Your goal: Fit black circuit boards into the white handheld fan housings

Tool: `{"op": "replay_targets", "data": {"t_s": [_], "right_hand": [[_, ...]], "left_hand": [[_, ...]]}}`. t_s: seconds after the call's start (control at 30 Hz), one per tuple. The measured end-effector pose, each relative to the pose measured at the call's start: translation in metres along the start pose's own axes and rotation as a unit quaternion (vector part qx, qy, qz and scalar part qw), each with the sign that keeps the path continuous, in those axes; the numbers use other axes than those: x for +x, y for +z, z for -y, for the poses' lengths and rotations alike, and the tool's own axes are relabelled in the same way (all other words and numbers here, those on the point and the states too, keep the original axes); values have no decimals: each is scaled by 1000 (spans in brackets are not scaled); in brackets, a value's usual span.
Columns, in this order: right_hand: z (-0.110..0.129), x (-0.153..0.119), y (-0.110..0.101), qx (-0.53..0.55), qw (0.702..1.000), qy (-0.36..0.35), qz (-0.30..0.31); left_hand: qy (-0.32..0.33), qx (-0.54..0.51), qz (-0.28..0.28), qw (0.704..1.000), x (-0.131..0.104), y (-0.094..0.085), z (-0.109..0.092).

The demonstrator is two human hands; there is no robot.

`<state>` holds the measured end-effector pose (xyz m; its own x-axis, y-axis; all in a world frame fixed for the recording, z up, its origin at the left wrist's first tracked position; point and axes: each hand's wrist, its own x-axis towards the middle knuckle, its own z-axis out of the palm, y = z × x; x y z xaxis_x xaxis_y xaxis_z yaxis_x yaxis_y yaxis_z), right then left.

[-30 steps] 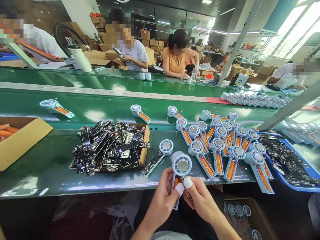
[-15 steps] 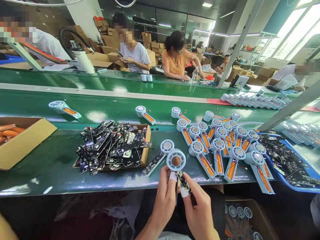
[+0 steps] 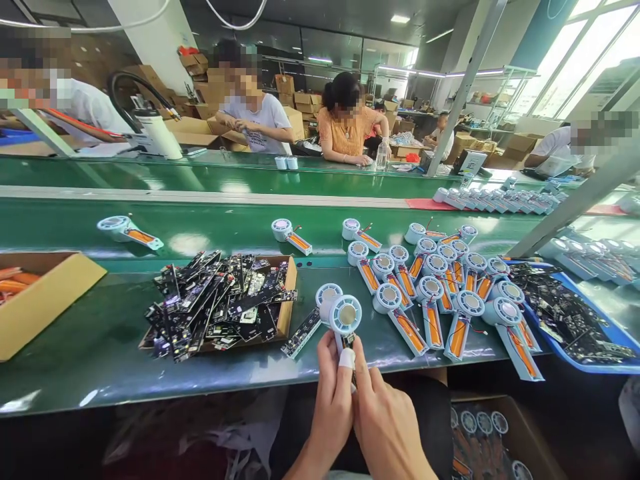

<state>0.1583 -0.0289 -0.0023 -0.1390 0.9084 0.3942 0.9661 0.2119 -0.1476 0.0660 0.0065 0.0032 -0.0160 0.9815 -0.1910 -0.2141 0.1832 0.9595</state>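
Note:
Near the bench's front edge, my left hand (image 3: 331, 393) is closed around the handle of a light-blue fan housing (image 3: 345, 315), its round head facing up. My right hand (image 3: 387, 413) is pressed against my left, its fingers on a narrow black circuit board (image 3: 349, 340) at the handle. Most of the board and handle is hidden by my fingers. White covers wrap a fingertip or thumb. Just behind lies another housing (image 3: 329, 293) with a black board (image 3: 303, 332) along its handle. To the right, several housings (image 3: 430, 288) with orange cells and thin wires lie in a group.
Loose circuit boards heap over a cardboard tray (image 3: 289, 293) at left; more fill a blue tray (image 3: 590, 365) at right. A cardboard box (image 3: 55, 300) holds orange cells. Single housings lie on the green conveyor (image 3: 225, 223). Metal posts (image 3: 465, 93) slant across. Co-workers sit opposite.
My right hand has moved in against my left, bringing the circuit board from beside the handle onto it. The housing has turned slightly. The view has shifted a little.

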Motion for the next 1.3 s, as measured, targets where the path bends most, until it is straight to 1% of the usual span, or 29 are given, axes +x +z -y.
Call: {"op": "replay_targets", "data": {"t_s": [0.07,0.17,0.23,0.33,0.4,0.47,0.53,0.57,0.6,0.63,0.67,0.7,0.73,0.77,0.8,0.83,0.87,0.9,0.93,1.03,1.1,1.17,1.2,1.23,1.3], "right_hand": [[-2,-2,0,-31,999,-12,23],[-2,-2,-1,-45,999,-16,24],[-1,1,-1,-24,1000,-18,6],[2,7,3,0,999,-20,-38],[2,9,7,3,999,-14,-52],[0,10,10,13,999,-3,-49],[-6,10,11,30,999,8,-42],[-10,10,11,33,999,14,-38],[-15,11,11,30,999,22,-34],[-20,11,11,20,999,28,-31],[-24,11,12,6,999,31,-27],[-29,12,13,-9,999,29,-22],[-33,13,16,-22,999,23,-15],[-36,14,18,-34,999,12,-8],[-39,15,21,-45,999,1,1],[-40,17,23,-56,998,-9,11],[-41,19,24,-67,997,-14,21],[-42,22,23,-76,996,-16,33],[-42,26,21,-81,996,-14,47],[-38,38,9,-58,994,-7,96],[-31,47,0,-28,991,-3,130],[-19,57,-3,-16,987,21,156],[-11,61,-1,-22,986,40,162],[-2,66,4,-36,984,64,163],[17,75,19,-73,981,109,146]], "left_hand": [[13,13,-10,1000,1,0,-2],[7,27,-4,1000,2,1,-5],[-4,35,-4,999,3,1,-6],[-9,41,-3,999,6,3,-7],[-16,43,16,999,9,3,-8],[-13,65,37,997,13,1,-12],[19,129,67,989,17,-6,-16],[52,177,81,979,20,-10,-19],[100,234,86,963,23,-16,-21],[159,296,76,939,26,-22,-23],[222,358,50,905,29,-29,-24],[278,419,13,864,32,-35,-24],[320,475,-26,819,35,-41,-23],[344,525,-60,776,37,-46,-21],[353,567,-80,740,39,-50,-18],[354,599,-90,713,40,-53,-16],[352,617,-92,698,41,-55,-13],[351,621,-86,696,41,-56,-11],[348,613,-74,706,41,-55,-10],[331,554,-14,764,40,-51,-7],[317,520,13,793,40,-47,-4],[311,498,12,809,42,-44,-1],[311,491,5,814,44,-44,1],[313,486,-3,816,46,-44,3],[323,480,-14,815,50,-47,6]]}}
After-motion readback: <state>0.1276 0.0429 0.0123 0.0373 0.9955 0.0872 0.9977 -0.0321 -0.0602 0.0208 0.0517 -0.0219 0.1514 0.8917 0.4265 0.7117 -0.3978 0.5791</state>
